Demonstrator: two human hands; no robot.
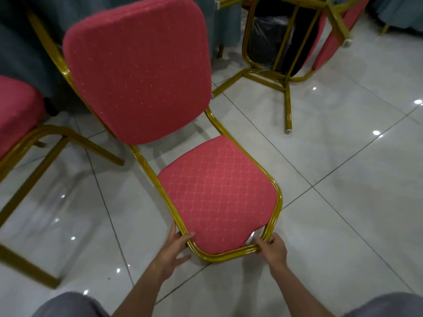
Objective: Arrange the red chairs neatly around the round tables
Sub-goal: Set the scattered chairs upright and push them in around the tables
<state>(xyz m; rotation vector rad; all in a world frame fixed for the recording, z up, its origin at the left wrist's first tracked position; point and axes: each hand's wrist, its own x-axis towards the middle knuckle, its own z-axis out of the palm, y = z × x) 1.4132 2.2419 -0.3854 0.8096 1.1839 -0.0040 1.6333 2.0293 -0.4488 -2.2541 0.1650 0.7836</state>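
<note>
Glossy white tiles make up the floor (343,179) of a hall where a person bends over a red chair (212,191), gripping it low at the front. The left hand (175,247) curls round the near-left corner of the gilt front rail (226,254), thumb lying on the seat (217,202). The right hand (274,249) closes on the near-right corner of the same rail. Both sets of fingers (263,242) are wrapped narrow about the metal, holding the chair.

From the fingers the chair runs straight away and slightly left, seat first, then the backrest (137,69) at the far end. Just beyond the backrest hangs grey-blue cloth (20,53), apparently a table's drape. The chair's long axis therefore points from the hands toward that cloth, with its back to it. Seating it properly would likely mean swinging it round so that the seat faces the table. The hands sit level on either corner, so neither is nearer; any turn would be shared between them.

Left of the left hand, well apart, stands a second chair (16,110). Far beyond the right hand a tipped chair (283,83) lies on its side, legs out, close enough to foul a wide swing to that side.
</note>
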